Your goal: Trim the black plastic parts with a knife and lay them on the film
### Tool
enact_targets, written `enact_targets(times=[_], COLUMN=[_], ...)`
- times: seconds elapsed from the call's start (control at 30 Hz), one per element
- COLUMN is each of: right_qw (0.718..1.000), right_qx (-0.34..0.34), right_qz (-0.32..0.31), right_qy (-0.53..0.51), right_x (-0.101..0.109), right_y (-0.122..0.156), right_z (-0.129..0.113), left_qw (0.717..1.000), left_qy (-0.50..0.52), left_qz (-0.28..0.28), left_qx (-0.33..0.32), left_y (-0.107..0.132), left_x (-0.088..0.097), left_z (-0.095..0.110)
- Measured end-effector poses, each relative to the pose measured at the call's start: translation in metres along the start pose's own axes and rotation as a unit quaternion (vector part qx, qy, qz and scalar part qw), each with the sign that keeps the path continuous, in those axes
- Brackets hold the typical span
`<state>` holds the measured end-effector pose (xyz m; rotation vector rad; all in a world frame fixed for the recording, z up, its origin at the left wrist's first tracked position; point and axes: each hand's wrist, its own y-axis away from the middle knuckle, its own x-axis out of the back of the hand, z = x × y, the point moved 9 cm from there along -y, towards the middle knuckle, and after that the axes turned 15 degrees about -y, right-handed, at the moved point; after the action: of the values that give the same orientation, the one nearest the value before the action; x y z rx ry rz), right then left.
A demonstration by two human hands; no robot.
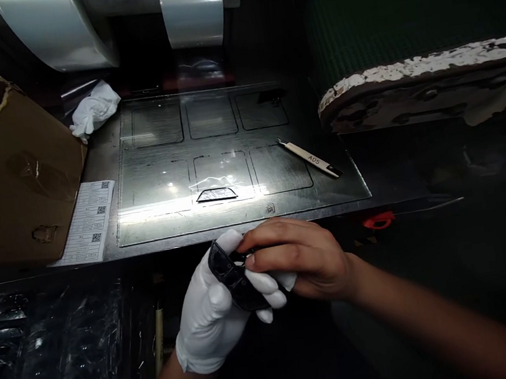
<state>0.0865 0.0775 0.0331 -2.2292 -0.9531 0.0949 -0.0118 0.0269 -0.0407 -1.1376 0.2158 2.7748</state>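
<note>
In a white glove, my left hand (210,321) is wrapped round a black molded plastic part (233,279), held tilted just below the table's front edge. My bare right hand (307,256) reaches in from the right, thumb and fingers pinched together at the part's upper right edge. Something small sits at those fingertips, too hidden to name. Beyond the hands, a flat trapezoid piece with a black border (217,194) lies on the clear sheet (164,224). A pen-like craft knife marked A05 (309,158) rests on the sheet to the right.
A cardboard box (40,188) of small black pieces stands left, beside a label sheet (83,226) and crumpled white cloth (95,108). Film rolls (192,10) hang behind. A green conveyor belt (397,6) juts in at right. Clear plastic trays (51,362) sit lower left.
</note>
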Motion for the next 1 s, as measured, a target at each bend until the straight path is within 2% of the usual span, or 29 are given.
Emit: enact_targets(times=[0.07,0.13,0.23,0.3,0.37,0.43,0.47,0.5,0.53,0.6,0.63,0.7,0.73,0.8,0.83,0.93,1.0], right_qw=[0.997,0.973,0.874,0.827,0.816,0.816,0.825,0.846,0.879,0.948,0.964,0.958,0.945,0.921,0.914,0.918,0.924], right_qx=[-0.045,-0.159,-0.369,-0.446,-0.475,-0.488,-0.489,-0.477,-0.443,-0.29,-0.19,-0.027,0.019,0.061,0.07,0.06,-0.004], right_qz=[0.024,0.058,0.057,0.021,-0.012,-0.045,-0.059,-0.072,-0.088,-0.124,-0.144,-0.206,-0.247,-0.318,-0.334,-0.303,-0.262], right_qy=[-0.052,-0.154,-0.312,-0.341,-0.33,-0.305,-0.277,-0.227,-0.154,0.034,0.114,0.2,0.215,0.218,0.218,0.247,0.278], right_x=[0.0,0.001,-0.011,-0.018,-0.021,-0.026,-0.029,-0.031,-0.032,-0.036,-0.043,-0.065,-0.078,-0.104,-0.115,-0.142,-0.152], right_y=[0.004,0.008,0.02,0.023,0.019,0.012,0.008,0.0,-0.012,-0.045,-0.062,-0.088,-0.1,-0.133,-0.155,-0.244,-0.3], right_z=[0.006,0.023,0.051,0.058,0.063,0.066,0.067,0.067,0.064,0.048,0.036,0.02,0.02,0.03,0.038,0.075,0.108], left_qw=[1.0,1.0,0.996,0.99,0.985,0.984,0.983,0.981,0.978,0.967,0.96,0.952,0.949,0.94,0.935,0.922,0.922], left_qy=[-0.007,-0.022,-0.072,-0.1,-0.104,-0.098,-0.103,-0.115,-0.137,-0.187,-0.208,-0.227,-0.23,-0.237,-0.238,-0.216,-0.196], left_qz=[0.002,0.008,0.028,0.037,0.029,0.03,0.048,0.072,0.099,0.152,0.174,0.202,0.216,0.245,0.264,0.319,0.326], left_qx=[-0.004,-0.002,0.04,0.094,0.135,0.145,0.145,0.135,0.122,0.087,0.068,0.03,0.017,0.004,0.0,-0.038,-0.073], left_y=[0.0,0.0,0.003,0.007,0.01,0.012,0.012,0.012,0.01,0.006,0.003,0.002,0.006,0.022,0.033,0.065,0.075], left_x=[0.001,0.004,0.014,0.023,0.028,0.033,0.036,0.039,0.043,0.053,0.059,0.076,0.087,0.111,0.123,0.151,0.158], left_z=[0.001,0.003,0.001,-0.004,-0.006,-0.002,0.003,0.01,0.019,0.043,0.057,0.088,0.102,0.124,0.132,0.14,0.135])
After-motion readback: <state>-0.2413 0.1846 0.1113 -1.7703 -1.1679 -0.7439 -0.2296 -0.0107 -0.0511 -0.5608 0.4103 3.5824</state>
